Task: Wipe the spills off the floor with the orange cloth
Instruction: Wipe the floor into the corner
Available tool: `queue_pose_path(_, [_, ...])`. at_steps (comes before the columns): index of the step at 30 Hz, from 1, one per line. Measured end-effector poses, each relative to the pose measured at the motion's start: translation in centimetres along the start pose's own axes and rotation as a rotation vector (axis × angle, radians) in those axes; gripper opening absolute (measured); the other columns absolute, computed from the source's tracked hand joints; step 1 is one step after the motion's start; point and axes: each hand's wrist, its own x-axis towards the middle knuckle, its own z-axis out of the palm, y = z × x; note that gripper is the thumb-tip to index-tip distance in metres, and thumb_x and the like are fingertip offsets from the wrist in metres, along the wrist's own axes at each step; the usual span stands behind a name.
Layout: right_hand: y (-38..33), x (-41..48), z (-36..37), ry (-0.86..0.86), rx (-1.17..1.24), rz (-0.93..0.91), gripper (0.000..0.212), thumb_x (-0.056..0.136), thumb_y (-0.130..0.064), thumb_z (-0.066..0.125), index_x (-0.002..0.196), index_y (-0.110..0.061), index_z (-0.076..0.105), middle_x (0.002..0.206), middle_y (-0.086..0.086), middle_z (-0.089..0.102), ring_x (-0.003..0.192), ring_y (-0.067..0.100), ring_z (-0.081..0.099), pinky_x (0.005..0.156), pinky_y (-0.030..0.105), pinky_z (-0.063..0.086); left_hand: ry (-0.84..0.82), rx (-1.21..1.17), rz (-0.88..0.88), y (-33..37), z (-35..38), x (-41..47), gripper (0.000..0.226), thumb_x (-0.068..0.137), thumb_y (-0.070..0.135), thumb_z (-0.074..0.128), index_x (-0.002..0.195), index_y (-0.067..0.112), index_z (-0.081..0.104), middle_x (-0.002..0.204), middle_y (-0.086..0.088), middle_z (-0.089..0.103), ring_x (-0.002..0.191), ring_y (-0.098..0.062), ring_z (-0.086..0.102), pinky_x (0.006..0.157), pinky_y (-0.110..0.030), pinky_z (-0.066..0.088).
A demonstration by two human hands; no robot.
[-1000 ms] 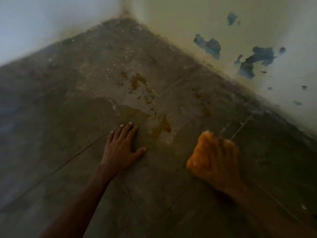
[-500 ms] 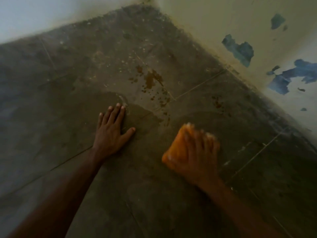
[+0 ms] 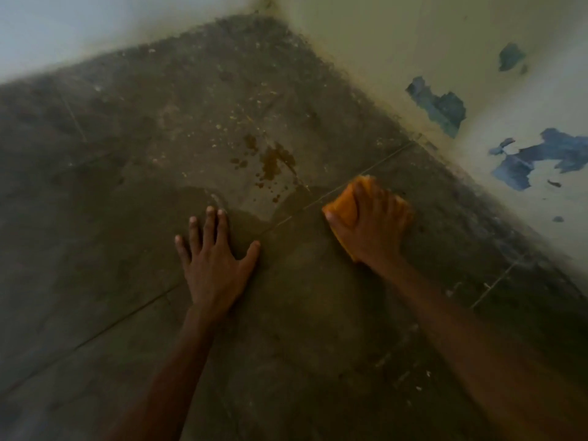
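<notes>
Your right hand [image 3: 372,227] presses the orange cloth [image 3: 345,203] to the floor [image 3: 127,218], fingers [image 3: 362,198] clamped over it, just right of the brown spills [image 3: 273,160]. Your left hand [image 3: 216,265] lies flat, fingers spread wide. No writing shows.

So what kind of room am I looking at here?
Probably the corner of a bare, worn indoor room. Two pale walls meet over a dark tiled floor with grout lines, and the right wall's peeling paint exposes blue patches. Nothing shows the room's use.
</notes>
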Motion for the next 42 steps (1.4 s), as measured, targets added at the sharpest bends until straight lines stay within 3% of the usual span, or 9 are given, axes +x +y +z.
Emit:
queue_pose_path(4, [-1.9, 0.6, 0.1, 0.017, 0.024, -0.032, 0.088, 0.089, -0.081, 0.023, 0.159, -0.029, 0.012, 0.169, 0.006, 0.002, 0.152, 0.04, 0.007, 0.118, 0.068, 0.004, 0.03, -0.095, -0.179, 5.0, 0.0, 1.9, 0.091, 0.084, 0.071, 0.04, 0.152, 0.012, 0.026, 0.161, -0.008, 0.023, 0.151, -0.027, 0.012, 0.121, -0.054, 0.007])
queue_pose_path(7, [3.3, -9.0, -0.2, 0.035, 0.003, -0.19, 0.085, 0.088, -0.081, 0.032, 0.157, -0.034, 0.02, 0.169, -0.001, 0.009, 0.153, 0.032, 0.014, 0.119, 0.063, 0.012, -0.063, -0.055, -0.167, 6.2, 0.6, 2.1, 0.109, 0.078, 0.085, 0.03, 0.156, 0.012, 0.009, 0.165, -0.009, 0.003, 0.152, -0.028, -0.003, 0.121, -0.054, -0.003])
queue_pose_path(14, [10.1, 1.1, -2.4, 0.051, 0.183, 0.274, 0.085, 0.086, -0.086, 0.022, 0.154, -0.037, 0.009, 0.167, 0.005, 0.009, 0.152, 0.037, 0.011, 0.117, 0.069, 0.011, 0.041, 0.019, -0.169, 6.1, 2.5, 1.5, 0.113, 0.077, 0.089, 0.025, 0.155, 0.008, 0.008, 0.164, -0.012, 0.005, 0.152, -0.028, -0.004, 0.12, -0.057, -0.005])
queue_pose_path(19, [-1.1, 2.4, -0.7, 0.009, 0.119, -0.108, 0.084, 0.089, -0.079, 0.029, 0.158, -0.035, 0.011, 0.169, 0.002, 0.0, 0.154, 0.037, -0.001, 0.117, 0.069, -0.005, 0.045, 0.024, -0.178, 6.1, 2.2, 1.5, 0.112, 0.078, 0.087, 0.029, 0.155, 0.009, 0.009, 0.164, -0.01, 0.007, 0.152, -0.026, -0.003, 0.12, -0.055, -0.005])
queue_pose_path(22, [0.3, -6.9, -0.1, -0.039, 0.092, -0.265, 0.079, 0.09, -0.08, 0.026, 0.157, -0.04, 0.013, 0.169, -0.003, 0.003, 0.154, 0.033, 0.009, 0.116, 0.067, 0.01, -0.01, -0.01, -0.16, 5.9, 0.8, 1.6, 0.111, 0.077, 0.087, 0.03, 0.155, 0.01, 0.012, 0.164, -0.01, 0.01, 0.152, -0.026, 0.001, 0.121, -0.055, 0.0])
queue_pose_path(29, [-2.5, 6.9, -2.3, -0.098, 0.208, 0.232, 0.088, 0.085, -0.085, 0.017, 0.158, -0.035, 0.009, 0.169, 0.006, -0.001, 0.153, 0.039, -0.005, 0.118, 0.067, -0.003, 0.058, -0.021, -0.082, -0.4, -0.7, 5.5, 0.095, 0.085, 0.074, 0.029, 0.154, 0.012, 0.013, 0.163, -0.011, 0.017, 0.152, -0.023, 0.008, 0.123, -0.048, 0.001])
queue_pose_path(34, [-12.5, 11.4, 0.4, -0.054, 0.004, -0.167, 0.079, 0.093, -0.075, 0.02, 0.159, -0.032, 0.011, 0.169, 0.002, 0.003, 0.153, 0.037, 0.004, 0.119, 0.065, 0.001, 0.12, -0.008, -0.1, -2.0, 0.0, 7.5, 0.085, 0.093, 0.064, 0.035, 0.154, 0.009, 0.014, 0.163, -0.008, 0.016, 0.152, -0.02, 0.005, 0.124, -0.043, -0.002])
queue_pose_path(39, [-7.4, 0.3, 0.2, -0.064, -0.144, -0.513, 0.079, 0.092, -0.076, 0.018, 0.159, -0.036, 0.004, 0.169, -0.005, -0.007, 0.155, 0.029, 0.004, 0.118, 0.061, 0.014, 0.109, -0.063, -0.132, -1.6, -1.4, 7.7, 0.075, 0.095, 0.052, 0.038, 0.153, 0.009, 0.019, 0.161, -0.007, 0.022, 0.152, -0.02, 0.009, 0.123, -0.047, 0.007])
queue_pose_path(42, [-3.4, -2.6, -0.8, -0.131, -0.162, -0.418, 0.079, 0.092, -0.077, 0.017, 0.158, -0.039, -0.002, 0.168, -0.009, -0.01, 0.155, 0.026, 0.005, 0.119, 0.062, 0.012, 0.059, -0.096, -0.116, -1.2, -1.4, 7.3, 0.076, 0.097, 0.051, 0.037, 0.154, 0.008, 0.014, 0.163, -0.008, 0.017, 0.152, -0.02, 0.003, 0.123, -0.049, 0.004])
